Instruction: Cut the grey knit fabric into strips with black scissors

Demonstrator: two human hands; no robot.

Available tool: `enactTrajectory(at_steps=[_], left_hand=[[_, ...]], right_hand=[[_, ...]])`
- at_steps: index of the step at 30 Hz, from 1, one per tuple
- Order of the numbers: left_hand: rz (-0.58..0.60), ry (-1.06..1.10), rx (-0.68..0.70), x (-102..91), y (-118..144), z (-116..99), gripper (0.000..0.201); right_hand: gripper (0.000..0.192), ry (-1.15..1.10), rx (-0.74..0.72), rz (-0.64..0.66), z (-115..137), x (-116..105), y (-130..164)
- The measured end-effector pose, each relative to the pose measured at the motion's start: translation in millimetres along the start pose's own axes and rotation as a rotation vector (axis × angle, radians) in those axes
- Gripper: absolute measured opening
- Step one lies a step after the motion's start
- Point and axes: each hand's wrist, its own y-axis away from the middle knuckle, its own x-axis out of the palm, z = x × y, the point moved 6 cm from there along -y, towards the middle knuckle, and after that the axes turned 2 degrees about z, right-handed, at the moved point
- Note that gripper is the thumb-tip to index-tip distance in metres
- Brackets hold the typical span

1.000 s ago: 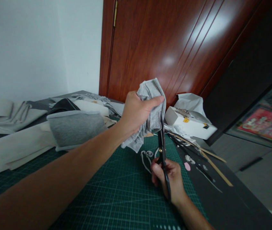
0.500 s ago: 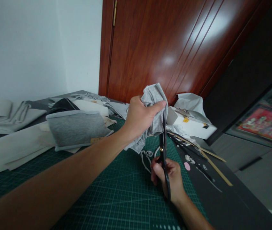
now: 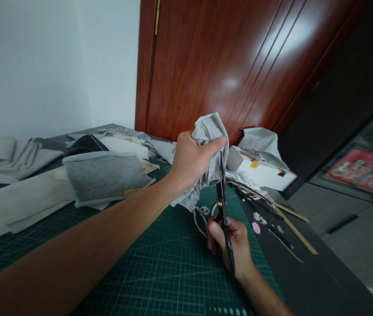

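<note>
Now the left hand [image 3: 191,160] squeezes a bunched soft grey cloth [image 3: 210,149] above the green cutting mat [image 3: 160,259]. Right hand [image 3: 230,245] grips black scissors [image 3: 222,206], blades touching it. Best snip slowly, thumb clear.

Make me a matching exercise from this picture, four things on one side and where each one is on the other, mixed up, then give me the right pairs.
Things:
1. crumpled light grey knit fabric
2. black-handled scissors
3. white cardboard box
4. flat darker grey fabric piece

Places:
A. lying left of the left forearm
B. bunched in the grip of the left hand
C. at the table's far end, by the wooden door
D. held blades-up in the right hand

Pairs: 1-B, 2-D, 3-C, 4-A
</note>
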Motion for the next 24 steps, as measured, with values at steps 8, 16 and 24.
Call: enactTrajectory(at_steps=[8, 16, 24], left_hand=[[-0.017, -0.023, 0.001, -2.3, -1.1, 2.2, 0.027], [-0.027, -0.022, -0.004, -1.9, -0.4, 1.2, 0.027], [-0.031, -0.016, 0.002, -1.8, -0.3, -0.8, 0.027]], right_hand=[[0.038, 0.046, 0.023, -0.028, 0.6, -1.0, 0.9], [0.039, 0.051, 0.032, -0.039, 2.8, -0.1, 0.7], [0.041, 0.083, 0.048, -0.066, 4.1, -0.1, 1.0]])
